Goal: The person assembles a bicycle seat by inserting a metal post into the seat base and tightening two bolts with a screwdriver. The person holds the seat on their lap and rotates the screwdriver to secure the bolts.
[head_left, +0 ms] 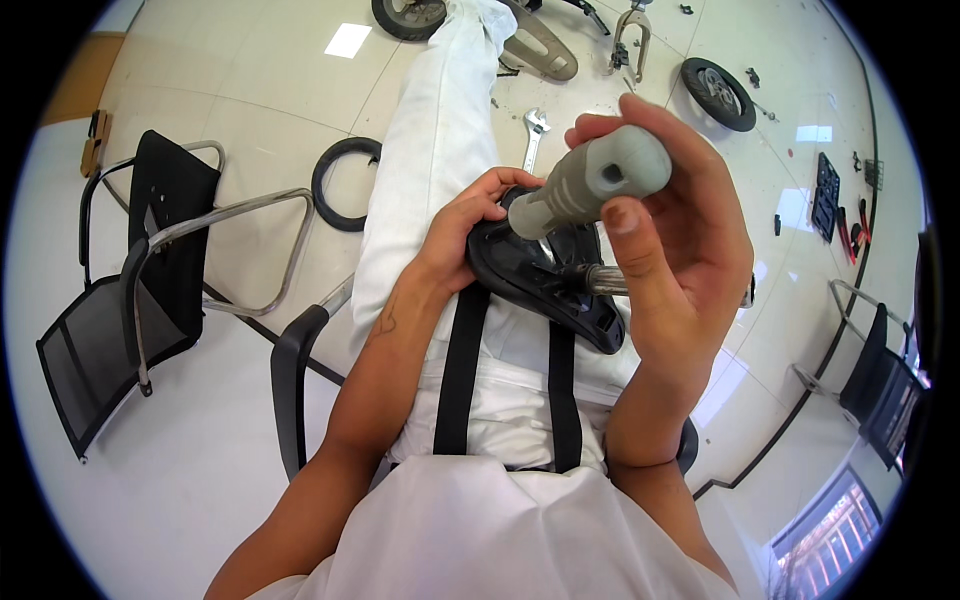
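Observation:
A black bike saddle [510, 270] rests across my lap. My left hand [450, 230] is closed on its far left edge, the fingers curled over the rim. In my right hand [700, 220] is a screwdriver with a thick grey handle [590, 180], thumb on the near side and fingers behind. The handle points down toward the saddle and hides the tip, so I cannot tell whether it touches a screw. A ribbed metal rod [605, 281] runs from the saddle to the right, passing beneath my right hand, which partly covers it.
On the tiled floor ahead lie an adjustable wrench [535, 135], a black tyre [328, 180], a small wheel [718, 95] and a metal fork [630, 40]. A black tool case [825, 195] is at the right. Chairs stand left [165, 230] and right [885, 385].

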Available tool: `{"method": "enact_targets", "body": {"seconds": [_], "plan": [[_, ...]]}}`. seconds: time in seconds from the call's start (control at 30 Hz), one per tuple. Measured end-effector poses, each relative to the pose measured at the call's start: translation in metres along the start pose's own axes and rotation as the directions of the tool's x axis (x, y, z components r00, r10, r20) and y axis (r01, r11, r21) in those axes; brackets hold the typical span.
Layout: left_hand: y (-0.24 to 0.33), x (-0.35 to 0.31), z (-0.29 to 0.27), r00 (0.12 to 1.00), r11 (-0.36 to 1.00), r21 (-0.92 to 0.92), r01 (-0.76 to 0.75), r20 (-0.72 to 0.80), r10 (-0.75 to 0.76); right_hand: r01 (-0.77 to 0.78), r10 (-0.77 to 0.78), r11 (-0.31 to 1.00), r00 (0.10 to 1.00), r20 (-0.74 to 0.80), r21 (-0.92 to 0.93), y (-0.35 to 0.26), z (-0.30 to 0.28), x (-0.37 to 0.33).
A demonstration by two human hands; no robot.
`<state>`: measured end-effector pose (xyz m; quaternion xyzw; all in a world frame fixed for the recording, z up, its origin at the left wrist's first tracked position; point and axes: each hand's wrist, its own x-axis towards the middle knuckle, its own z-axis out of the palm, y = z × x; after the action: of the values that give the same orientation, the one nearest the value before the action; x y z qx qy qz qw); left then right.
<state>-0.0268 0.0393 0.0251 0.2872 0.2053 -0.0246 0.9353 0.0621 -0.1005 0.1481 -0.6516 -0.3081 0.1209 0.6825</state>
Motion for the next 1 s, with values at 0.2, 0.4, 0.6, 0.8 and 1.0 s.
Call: {"method": "enact_targets", "body": {"seconds": [0.2,0.4,0.6,0.8,1.0], "plan": [[-0.001,0.002,-0.005,0.999,0.999,0.029,0.038,0.0,-0.038,-0.095,-0.014,0.917,0.964,-0.267,-0.388,0.005,0.007,0.0],[-0.001,0.002,-0.005,1.0,0.999,0.028,0.019,0.018,-0.02,0.176,-0.193,0.967,0.978,-0.08,-0.185,0.015,0.008,0.003],[-0.002,0.002,-0.005,1.0,1.0,-0.016,0.013,0.026,-0.013,0.055,-0.064,0.995,0.992,0.107,0.085,0.001,-0.003,0.001],[-0.001,0.001,-0.003,1.0,0.999,0.029,0.026,-0.013,-0.026,-0.018,-0.048,0.939,0.982,-0.184,-0.344,0.002,0.008,0.001],[-0.003,0.002,-0.007,1.0,1.0,0.008,0.016,0.012,-0.016,0.026,-0.027,1.0,0.995,-0.1,-0.013,0.01,0.012,0.002]]}}
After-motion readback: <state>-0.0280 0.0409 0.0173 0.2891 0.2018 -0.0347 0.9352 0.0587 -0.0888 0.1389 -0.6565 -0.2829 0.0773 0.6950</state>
